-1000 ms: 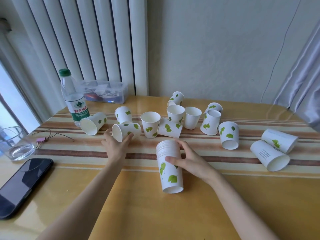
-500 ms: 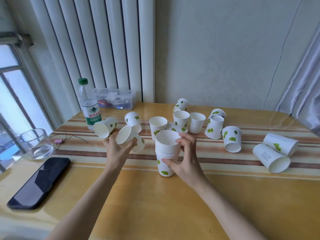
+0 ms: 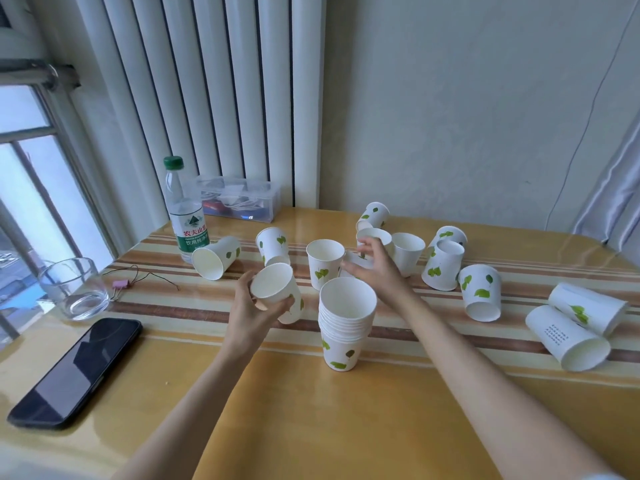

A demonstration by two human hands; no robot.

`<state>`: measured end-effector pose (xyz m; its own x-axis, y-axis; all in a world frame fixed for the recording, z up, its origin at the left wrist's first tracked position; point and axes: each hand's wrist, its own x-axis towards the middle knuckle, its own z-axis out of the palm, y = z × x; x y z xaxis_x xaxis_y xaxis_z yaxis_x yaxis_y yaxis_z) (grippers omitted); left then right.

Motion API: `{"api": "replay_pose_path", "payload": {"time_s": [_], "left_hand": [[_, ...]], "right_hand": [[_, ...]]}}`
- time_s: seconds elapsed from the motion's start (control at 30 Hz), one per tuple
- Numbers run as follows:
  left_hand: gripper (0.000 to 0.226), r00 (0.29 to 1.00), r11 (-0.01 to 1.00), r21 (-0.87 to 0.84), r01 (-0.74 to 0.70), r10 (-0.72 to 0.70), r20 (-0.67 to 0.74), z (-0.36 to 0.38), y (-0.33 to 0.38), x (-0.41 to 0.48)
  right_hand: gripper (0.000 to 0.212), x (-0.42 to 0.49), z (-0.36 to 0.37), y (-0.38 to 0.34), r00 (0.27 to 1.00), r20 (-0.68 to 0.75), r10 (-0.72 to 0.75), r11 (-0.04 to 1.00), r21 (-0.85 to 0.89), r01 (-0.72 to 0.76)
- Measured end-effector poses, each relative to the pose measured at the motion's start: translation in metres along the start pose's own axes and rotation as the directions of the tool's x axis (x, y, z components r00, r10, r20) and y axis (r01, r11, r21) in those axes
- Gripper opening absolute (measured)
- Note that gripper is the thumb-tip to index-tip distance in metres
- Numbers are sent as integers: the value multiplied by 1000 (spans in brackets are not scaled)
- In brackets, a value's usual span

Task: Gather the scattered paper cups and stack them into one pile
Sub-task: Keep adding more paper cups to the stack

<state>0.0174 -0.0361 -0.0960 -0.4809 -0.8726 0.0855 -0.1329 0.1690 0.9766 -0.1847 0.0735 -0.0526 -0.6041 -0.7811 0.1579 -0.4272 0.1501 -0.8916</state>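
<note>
A stack of white paper cups with green leaves stands upright, mouth up, on the yellow table. My left hand grips a single cup, tilted with its mouth toward me, just left of the stack. My right hand reaches past the stack with fingers spread over a lying cup, mostly hidden under it. Several loose cups stand or lie behind: an upright cup, a lying cup, an upside-down cup, and two lying cups at the right.
A water bottle and a clear plastic box stand at the back left. A glass, a pink clip with wire and a black phone lie at the left. A radiator and wall rise behind.
My right hand has let go of the stack, now upright, and moved back toward the loose cups. My left hand has lifted its cup off the table.
</note>
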Motion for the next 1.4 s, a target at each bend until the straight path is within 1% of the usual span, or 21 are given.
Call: {"api": "replay_pose_path", "payload": {"time_s": [0.1, 0.17, 0.23, 0.3, 0.33, 0.37, 0.43, 0.47, 0.5, 0.6, 0.63, 0.7, 0.77, 0.83, 0.97, 1.03, 1.07, 1.13, 1.17, 1.27, 1.4], "left_hand": [[79, 999, 1000, 20, 4, -5, 50, 4, 1, -2], [80, 995, 1000, 19, -5, 3, 100, 7, 1, -2], [82, 990, 1000, -20, -2, 4, 138, 10, -3, -1], [81, 985, 998, -58, -2, 11, 172, 11, -7, -2], [81, 983, 998, -67, -5, 17, 181, 11, -8, -1], [81, 982, 998, -69, -2, 15, 186, 11, -8, -1], [83, 982, 997, -79, 9, 6, 187, 9, -7, -1], [84, 982, 996, -89, 21, -4, 187, 8, -5, -1], [85, 983, 995, -97, 27, -9, 185, 7, -3, -1], [87, 987, 994, -110, 5, 13, 163, 1, 0, -2], [86, 988, 994, -106, -9, 25, 155, -1, 1, -2], [79, 989, 994, -102, -30, 45, 141, -6, 5, -4], [75, 989, 994, -101, -47, 60, 133, -9, 9, -7], [73, 989, 993, -100, -59, 72, 127, -11, 13, -12], [73, 987, 989, -119, -84, 99, 126, -11, 17, -23], [73, 986, 987, -129, -100, 115, 122, -11, 20, -28], [72, 985, 986, -131, -107, 122, 118, -12, 21, -29], [71, 985, 984, -139, -115, 131, 111, -15, 24, -32], [70, 985, 982, -146, -118, 134, 106, -18, 26, -34], [61, 981, 972, -174, -157, 173, 84, -22, 38, -37], [67, 953, 946, -208, -249, 277, 118, -17, 71, -44]], "right_hand": [[94, 35, 13, 4, 990, 138, 33, 983, -183, -7], [106, 50, 24, 9, 983, 177, 42, 962, -274, 9], [105, 59, 33, 14, 987, 157, 29, 936, -351, 28], [97, 63, 39, 18, 995, 102, 6, 924, -382, 33], [94, 64, 39, 20, 997, 79, 5, 933, -359, 24], [91, 63, 39, 20, 998, 61, 2, 955, -298, 16], [87, 57, 34, 15, 1000, 19, -3, 997, -83, 4], [84, 53, 28, 8, 1000, -17, -9, 1000, 22, 10], [80, 47, 20, -2, 997, -65, -32, 994, 98, 38], [72, 22, -10, -36, 975, -179, -136, 958, 228, 175], [72, 9, -20, -47, 969, -186, -163, 937, 277, 211], [69, -21, -36, -66, 966, -144, -212, 902, 351, 251], [64, -49, -44, -76, 964, -45, -262, 896, 359, 260], [63, -69, -44, -76, 962, 60, -268, 913, 335, 234], [76, -82, -31, -56, 968, 173, -183, 978, 136, 161], [83, -83, -23, -43, 960, 246, -130, 991, 21, 129], [88, -85, -19, -37, 950, 298, -99, 994, -9, 106], [96, -89, -12, -30, 929, 366, -52, 998, -7, 58], [96, -91, -10, -28, 928, 369, -46, 999, 12, 45], [89, -95, -6, -28, 954, 296, -45, 999, 30, 38], [97, -100, -6, -29, 957, 283, -59, 992, 127, 24]]}}
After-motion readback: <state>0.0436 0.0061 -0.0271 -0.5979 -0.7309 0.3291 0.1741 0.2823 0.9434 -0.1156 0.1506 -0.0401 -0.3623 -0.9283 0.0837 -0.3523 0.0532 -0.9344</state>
